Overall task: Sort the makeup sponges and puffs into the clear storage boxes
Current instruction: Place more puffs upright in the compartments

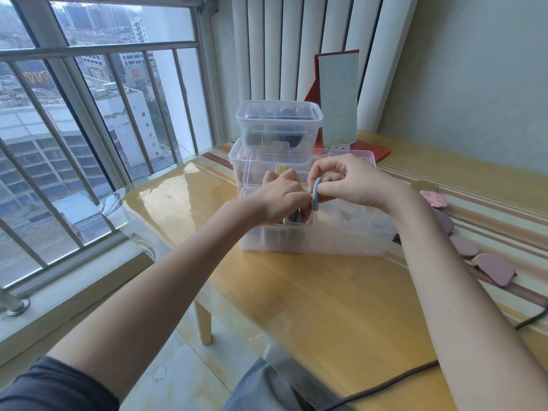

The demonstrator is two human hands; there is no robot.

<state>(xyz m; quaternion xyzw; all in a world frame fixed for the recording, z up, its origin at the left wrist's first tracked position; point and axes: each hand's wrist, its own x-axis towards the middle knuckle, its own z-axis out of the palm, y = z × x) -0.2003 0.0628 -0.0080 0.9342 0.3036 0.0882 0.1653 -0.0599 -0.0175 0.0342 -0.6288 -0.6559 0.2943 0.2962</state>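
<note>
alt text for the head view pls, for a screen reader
Both hands pinch a blue-grey puff on edge above an open clear divided box on a wooden table. Pink puffs lie along the table's right side; two more clear boxes are stacked behind.

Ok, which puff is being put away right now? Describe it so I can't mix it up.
Start at the open clear box nearest the person on the yellow table. Just above its left compartments, the right hand pinches a thin blue-grey puff held on edge, with the left hand beside it. The other loose puffs, lying flat to the right, are pink.
</note>
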